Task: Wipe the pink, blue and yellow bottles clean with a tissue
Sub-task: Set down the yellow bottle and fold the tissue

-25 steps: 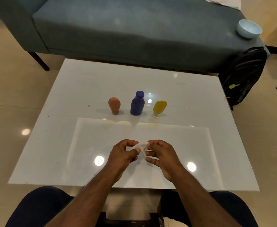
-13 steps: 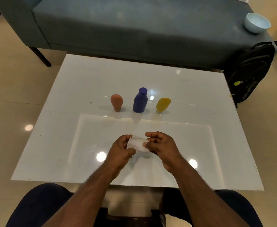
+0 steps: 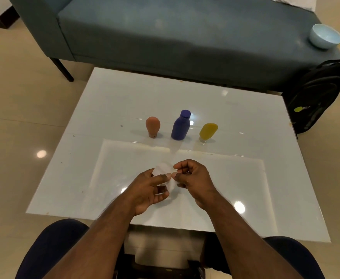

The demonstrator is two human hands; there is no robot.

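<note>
Three bottles stand in a row on the white glossy table (image 3: 108, 109): a pink one (image 3: 152, 126) on the left standing on its cap, a blue one (image 3: 181, 125) in the middle, and a yellow one (image 3: 208, 131) on the right, also on its cap. Nearer to me, above the table, a small white tissue (image 3: 164, 171) is pinched between my left hand (image 3: 149, 190) and my right hand (image 3: 195, 178). Both hands are well short of the bottles. Part of the tissue is hidden behind my fingers.
A grey-blue sofa (image 3: 175, 33) runs along the far side of the table, with a pale bowl (image 3: 325, 38) on its right end. A black backpack (image 3: 316, 95) leans at the table's far right corner. Tiled floor lies to the left.
My hands have kept working the tissue between them; it now shows more spread out above my left thumb. The bottles have not moved.
</note>
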